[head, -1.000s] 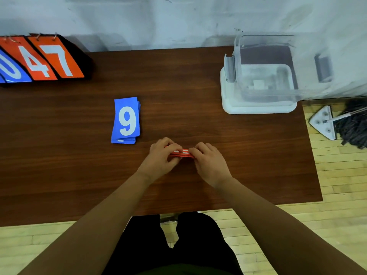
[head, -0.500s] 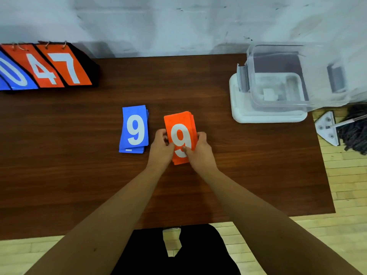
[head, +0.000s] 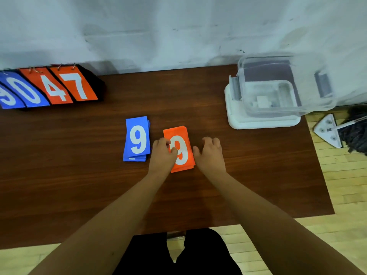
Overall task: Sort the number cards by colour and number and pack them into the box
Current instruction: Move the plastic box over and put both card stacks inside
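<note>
Your left grip (head: 161, 153) pinches the left edge of the orange 9 stack (head: 185, 153) on the surface (head: 79, 165); your right grip (head: 211, 153) sits just beside it, fingers relaxed, holding nothing.

Two card stacks, one blue stack (head: 137, 139) and one orange stack (head: 179, 133); cards per stack uncountable. One scoreboard (head: 59, 86), four flaps showing: two blue, two orange. One clear box (head: 278, 86), one white lid (head: 258, 124), one bench (head: 248, 185), one mop (head: 353, 132).

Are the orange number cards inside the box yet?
Not yet. The orange stack lies flat on the table beside the blue stack, the left hand holding its edge. The clear box stands apart on the right.
</note>
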`<state>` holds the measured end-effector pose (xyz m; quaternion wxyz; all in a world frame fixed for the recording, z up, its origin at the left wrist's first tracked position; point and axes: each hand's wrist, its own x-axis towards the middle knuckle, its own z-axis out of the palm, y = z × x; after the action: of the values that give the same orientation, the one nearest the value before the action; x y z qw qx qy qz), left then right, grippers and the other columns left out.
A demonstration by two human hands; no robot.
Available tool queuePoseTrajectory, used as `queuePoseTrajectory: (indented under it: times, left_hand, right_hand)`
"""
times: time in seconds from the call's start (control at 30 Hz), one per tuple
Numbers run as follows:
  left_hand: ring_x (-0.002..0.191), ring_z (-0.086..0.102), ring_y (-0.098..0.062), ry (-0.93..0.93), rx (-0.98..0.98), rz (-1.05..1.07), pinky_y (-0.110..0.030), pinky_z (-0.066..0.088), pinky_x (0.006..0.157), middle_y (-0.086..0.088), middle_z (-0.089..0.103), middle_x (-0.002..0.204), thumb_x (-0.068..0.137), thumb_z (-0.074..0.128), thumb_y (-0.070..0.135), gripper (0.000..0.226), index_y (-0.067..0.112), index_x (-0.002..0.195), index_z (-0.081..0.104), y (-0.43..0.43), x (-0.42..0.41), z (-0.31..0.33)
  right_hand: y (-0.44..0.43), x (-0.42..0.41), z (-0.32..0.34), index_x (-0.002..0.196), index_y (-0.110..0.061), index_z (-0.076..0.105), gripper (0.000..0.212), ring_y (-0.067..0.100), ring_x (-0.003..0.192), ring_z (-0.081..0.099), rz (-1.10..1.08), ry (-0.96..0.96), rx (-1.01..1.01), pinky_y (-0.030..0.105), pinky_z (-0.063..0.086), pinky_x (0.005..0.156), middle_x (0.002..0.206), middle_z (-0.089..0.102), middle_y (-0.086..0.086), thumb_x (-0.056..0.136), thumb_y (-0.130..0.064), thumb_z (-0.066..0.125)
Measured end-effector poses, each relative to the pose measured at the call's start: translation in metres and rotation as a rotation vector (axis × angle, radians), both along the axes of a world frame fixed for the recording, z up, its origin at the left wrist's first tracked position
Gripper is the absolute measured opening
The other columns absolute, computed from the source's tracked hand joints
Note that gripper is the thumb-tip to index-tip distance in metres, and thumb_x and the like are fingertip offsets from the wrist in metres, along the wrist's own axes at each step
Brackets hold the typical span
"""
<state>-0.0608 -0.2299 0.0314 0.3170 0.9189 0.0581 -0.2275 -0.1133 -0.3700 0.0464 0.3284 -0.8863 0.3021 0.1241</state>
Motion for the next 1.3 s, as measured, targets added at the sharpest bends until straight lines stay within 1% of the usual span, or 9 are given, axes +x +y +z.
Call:
queuePoseTrajectory:
  times: [0.13,0.33,0.53,0.63,0.73,0.83,1.0,1.13,1.3]
  left_hand:
    - [0.108,0.057,-0.016,-0.045,-0.097,-0.03,-0.024,0.05,0.077,-0.002,0.056,0.125,0.095,0.058,0.027,0.024,0.02,0.118,0.056,-0.034,0.011,0.04]
    - [0.1,0.056,-0.015,-0.187,-0.203,-0.172,-0.026,0.042,0.083,-0.005,0.061,0.112,0.094,0.056,0.021,0.022,0.012,0.113,0.061,-0.123,0.03,0.09]
    - [0.116,0.055,-0.031,-0.056,-0.165,-0.095,-0.034,0.044,0.086,-0.014,0.046,0.138,0.094,0.052,0.043,0.059,0.005,0.139,0.042,-0.201,0.051,0.102]
    - [0.108,0.061,-0.03,0.037,-0.144,-0.125,-0.033,0.046,0.078,-0.01,0.057,0.127,0.093,0.054,0.048,0.062,0.005,0.135,0.043,-0.219,0.052,0.092]
    - [0.093,0.069,-0.026,0.071,-0.226,-0.066,-0.041,0.058,0.082,-0.009,0.06,0.122,0.091,0.061,0.036,0.056,0.007,0.131,0.035,-0.227,0.047,0.08]
    - [0.081,0.072,-0.021,0.074,-0.28,0.016,-0.042,0.06,0.081,-0.01,0.06,0.113,0.092,0.06,0.019,0.05,0.004,0.132,0.032,-0.237,0.044,0.08]
    - [0.08,0.071,-0.02,-0.024,-0.237,-0.019,-0.043,0.06,0.08,-0.006,0.066,0.101,0.083,0.063,0.015,0.021,0.009,0.102,0.057,-0.234,0.044,0.082]
    - [0.081,0.069,-0.019,-0.062,-0.266,0.01,-0.044,0.061,0.078,-0.001,0.064,0.09,0.079,0.062,0.016,0.016,0.013,0.095,0.058,-0.212,0.044,0.103]
    - [0.082,0.071,-0.023,-0.09,-0.296,0.108,-0.044,0.061,0.076,-0.006,0.069,0.092,0.067,0.062,0.026,0.031,0.015,0.096,0.063,-0.138,0.048,0.13]
  right_hand:
    - [-0.044,-0.008,0.048,0.134,-0.021,0.046,0.042,0.016,0.122,0.048,-0.039,-0.121,0.005,0.03,0.047,0.096,0.136,0.041,0.001,0.096,-0.036,0.055]
    - [-0.132,-0.017,0.103,0.128,-0.019,0.05,0.034,0.015,0.11,0.055,-0.121,-0.334,-0.102,0.029,0.05,0.093,0.133,0.043,0.001,0.097,-0.033,0.053]
    - [-0.238,-0.028,0.108,0.127,-0.007,0.052,0.038,0.031,0.119,0.048,-0.251,-0.347,-0.327,0.041,0.045,0.099,0.132,0.044,0.014,0.095,-0.026,0.053]
    - [-0.272,-0.029,0.096,0.135,-0.002,0.045,0.049,0.04,0.124,0.041,-0.335,-0.233,-0.413,0.047,0.035,0.106,0.137,0.04,0.023,0.092,-0.026,0.054]
    - [-0.29,-0.026,0.083,0.147,-0.002,0.026,0.065,0.042,0.129,0.039,-0.408,-0.133,-0.227,0.05,0.037,0.107,0.143,0.035,0.024,0.095,-0.033,0.049]
    - [-0.295,-0.02,0.079,0.15,-0.005,0.014,0.065,0.036,0.115,0.054,-0.483,-0.207,0.016,0.041,0.047,0.085,0.134,0.05,0.021,0.099,-0.029,0.045]
    - [-0.297,-0.02,0.081,0.136,-0.004,0.029,0.054,0.025,0.095,0.055,-0.642,-0.377,0.162,0.028,0.043,0.072,0.129,0.055,0.021,0.096,-0.024,0.059]
    - [-0.282,-0.019,0.097,0.133,-0.009,0.031,0.055,0.023,0.087,0.055,-0.673,-0.432,0.182,0.02,0.038,0.056,0.117,0.058,0.017,0.091,-0.022,0.064]
    - [-0.224,-0.006,0.126,0.141,-0.008,0.039,0.065,0.03,0.114,0.058,-0.576,-0.422,0.201,0.029,0.041,0.087,0.128,0.059,0.013,0.087,-0.03,0.067]
